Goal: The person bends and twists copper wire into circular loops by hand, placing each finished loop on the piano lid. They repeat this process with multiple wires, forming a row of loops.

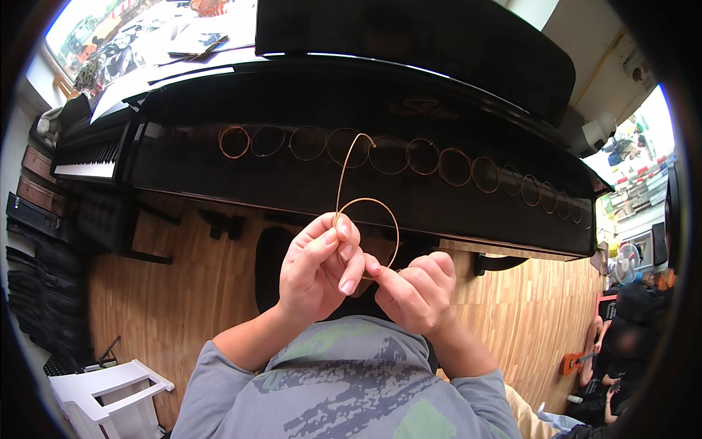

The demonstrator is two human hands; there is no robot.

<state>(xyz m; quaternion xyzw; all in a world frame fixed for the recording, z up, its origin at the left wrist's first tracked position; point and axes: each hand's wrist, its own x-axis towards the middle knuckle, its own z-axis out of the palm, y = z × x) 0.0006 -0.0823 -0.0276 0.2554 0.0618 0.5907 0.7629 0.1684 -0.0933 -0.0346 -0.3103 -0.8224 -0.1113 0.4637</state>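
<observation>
A copper-coloured wound string, like a guitar string, is bent into a loop in front of me. My left hand pinches it between thumb and fingers where the loop crosses itself. From that pinch a free end arcs up and curls over to the right. Low on the loop, my right hand closes its fingers on the string; the exact grip is partly hidden. Beyond my hands, several coiled strings lie in a row on the glossy black piano lid, among them a coppery coil at the left end.
A keyboard is at the far left. A white wooden stand occupies the lower left, on the wood floor. To the lower right sit people beside a small orange guitar. Sheets and a dark pen-like item lie upper left.
</observation>
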